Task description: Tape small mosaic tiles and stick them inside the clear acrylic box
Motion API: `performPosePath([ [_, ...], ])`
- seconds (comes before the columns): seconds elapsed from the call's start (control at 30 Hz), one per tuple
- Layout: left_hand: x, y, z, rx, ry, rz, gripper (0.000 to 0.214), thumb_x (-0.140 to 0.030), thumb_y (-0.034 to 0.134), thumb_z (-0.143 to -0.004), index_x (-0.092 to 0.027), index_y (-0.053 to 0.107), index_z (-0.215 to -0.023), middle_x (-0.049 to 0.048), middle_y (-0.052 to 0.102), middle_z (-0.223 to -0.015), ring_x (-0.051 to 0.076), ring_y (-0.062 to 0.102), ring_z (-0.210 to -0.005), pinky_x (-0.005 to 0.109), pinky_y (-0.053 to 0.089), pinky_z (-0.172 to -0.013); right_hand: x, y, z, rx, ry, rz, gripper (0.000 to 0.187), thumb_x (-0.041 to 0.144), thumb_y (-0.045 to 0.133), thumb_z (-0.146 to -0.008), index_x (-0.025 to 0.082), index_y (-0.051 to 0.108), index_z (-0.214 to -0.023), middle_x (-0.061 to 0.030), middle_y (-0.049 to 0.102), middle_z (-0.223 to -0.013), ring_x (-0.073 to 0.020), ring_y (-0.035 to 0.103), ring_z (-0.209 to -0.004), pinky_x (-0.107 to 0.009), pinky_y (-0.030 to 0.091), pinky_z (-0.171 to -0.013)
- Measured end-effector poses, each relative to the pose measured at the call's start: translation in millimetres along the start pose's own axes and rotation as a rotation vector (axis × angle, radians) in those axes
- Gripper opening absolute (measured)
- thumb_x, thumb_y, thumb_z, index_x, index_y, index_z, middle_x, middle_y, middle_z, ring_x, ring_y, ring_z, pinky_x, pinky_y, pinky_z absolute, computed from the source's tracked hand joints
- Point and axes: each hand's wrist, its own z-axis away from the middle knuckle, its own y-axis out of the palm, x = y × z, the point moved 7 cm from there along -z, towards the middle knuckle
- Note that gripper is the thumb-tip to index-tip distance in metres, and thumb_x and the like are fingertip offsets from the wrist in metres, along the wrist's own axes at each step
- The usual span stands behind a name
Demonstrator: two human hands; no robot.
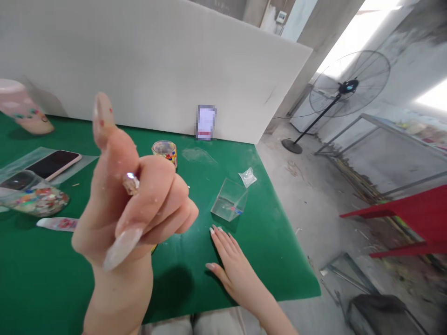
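Gem (131,183) sits above the worktop (270,251), lodged in the crook between the thumb and curled index of the left hand (139,200), very near the head camera I watch through. On that side the fingers (153,179) are folded into a fist, thumb upright; closing around so small a piece, I judge, should stop it slipping while leaving its bright face uncovered. How firmly it is pinched, I cannot tell.

My right hand (235,267) lies flat, palm down, its fingers side by side with slight gaps, thumb apart, holding nothing; it looks rested there for support, just short of the clear box (228,200). Beyond the box is a small bag (248,177). Behind the fist, partly hidden, stands the jar (165,150); farther left, the cup (44,202) of coloured bits overlaps the phone (57,163). Against the board (150,74) is a blurred screen (206,122), probably propped by it.
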Motion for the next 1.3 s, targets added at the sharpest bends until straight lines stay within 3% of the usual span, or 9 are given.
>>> performPosePath([
  [0.2, 1, 14.6, -10, 0.037, 0.038, -0.005, 0.042, -0.019, 0.044, -0.11, -0.029, 0.074, -0.082, -0.0121, 0.03, -0.048, 0.002, 0.017, -0.022, 0.015, 0.025, -0.028, 24, 19, -25, -0.128, -0.108, 0.051, 0.056, 0.048, 0.049, -0.103, 0.032, 0.042, -0.156, -0.0034, 0.045, -0.16, -0.0318, 0.044, -0.149, -0.055, 0.035, -0.127],
  [0.33, 4, 13.9, -11, -0.071, 0.063, 0.013, 0.037, -0.023, 0.05, -0.109, -0.023, 0.07, -0.078, -0.0129, 0.03, -0.047, 0.001, 0.013, -0.023, 0.018, 0.021, -0.026, -1, 22, -19, -0.309, 0.011, 0.123, 0.063, 0.053, 0.042, -0.103, 0.028, 0.033, -0.16, -0.0115, 0.047, -0.159, -0.0357, 0.049, -0.145, -0.058, 0.048, -0.117],
  [0.57, 9, 19.7, -12, -0.087, -0.028, 0.076, 0.048, -0.034, 0.049, -0.109, -0.021, 0.053, -0.063, -0.0107, 0.027, -0.045, 0.002, 0.016, -0.027, 0.015, 0.022, -0.03, -108, -38, 115, -0.639, 0.535, 0.294, 0.083, 0.078, 0.03, -0.093, 0.014, 0.063, -0.134, -0.0288, 0.068, -0.129, -0.0511, 0.063, -0.125, -0.069, 0.055, -0.099],
  [0.77, 8, 27.0, -13, -0.056, -0.052, 0.034, 0.054, -0.035, 0.05, -0.108, -0.018, 0.035, -0.059, -0.0117, 0.026, -0.038, 0.002, 0.017, -0.025, 0.016, 0.02, -0.03, -149, -108, 202, -0.765, 0.899, 0.369, 0.101, 0.081, 0.007, -0.087, 0.009, 0.076, -0.104, -0.0372, 0.071, -0.103, -0.0627, 0.063, -0.114, -0.097, 0.019, -0.094],
  [0.87, 16, 25.3, -10, -0.134, -0.111, -0.058, 0.06, -0.042, 0.054, -0.105, -0.018, 0.036, -0.054, -0.0092, 0.019, -0.036, 0.003, 0.013, -0.027, 0.021, 0.017, -0.031, -135, -100, 169, -0.616, 0.771, 0.235, 0.082, 0.079, 0.026, -0.089, 0.017, 0.079, -0.101, -0.0177, 0.079, -0.086, -0.0403, 0.077, -0.092, -0.076, 0.037, -0.112],
  [0.93, 26, 18.4, -6, -0.264, -0.205, -0.207, 0.064, -0.051, 0.053, -0.103, -0.018, 0.038, -0.051, -0.0079, 0.022, -0.038, 0.003, 0.015, -0.029, 0.023, 0.015, -0.032, -107, -94, 136, -0.524, 0.656, 0.123, 0.062, 0.067, 0.035, -0.097, 0.025, 0.078, -0.113, -0.0048, 0.077, -0.07, -0.0255, 0.078, -0.071, -0.051, 0.062, -0.095],
  [1.0, 37, 13.2, -3, -0.357, -0.32, -0.365, 0.066, -0.058, 0.053, -0.101, -0.018, 0.043, -0.05, -0.0062, 0.029, -0.039, 0.004, 0.023, -0.032, 0.021, 0.016, -0.033, -61, -98, 99, -0.477, 0.411, -0.069, 0.042, 0.052, 0.045, -0.102, 0.031, 0.07, -0.129, -0.0022, 0.082, -0.092, -0.0196, 0.079, -0.076, -0.032, 0.068, -0.075],
  [1.1, 51, 14.5, -1, -0.364, -0.443, -0.394, 0.062, -0.054, 0.058, -0.099, -0.017, 0.047, -0.052, -0.006, 0.032, -0.042, 0.003, 0.026, -0.036, 0.018, 0.018, -0.036, 22, -133, 59, -0.551, -0.122, -0.164, 0.05, 0.034, 0.066, -0.097, 0.039, 0.055, -0.146, -0.0031, 0.053, -0.156, -0.0235, 0.064, -0.132, -0.029, 0.066, -0.089],
  [1.3, 63, 22.0, -5, -0.322, -0.385, -0.204, 0.054, -0.059, 0.063, -0.095, -0.017, 0.053, -0.063, -0.0077, 0.036, -0.049, 0.002, 0.022, -0.039, 0.015, 0.018, -0.035, 87, -187, 23, -0.817, -0.573, -0.263, 0.054, 0.041, 0.072, -0.093, 0.027, 0.059, -0.144, -0.0051, 0.057, -0.15, -0.0268, 0.055, -0.14, -0.042, 0.049, -0.12],
])
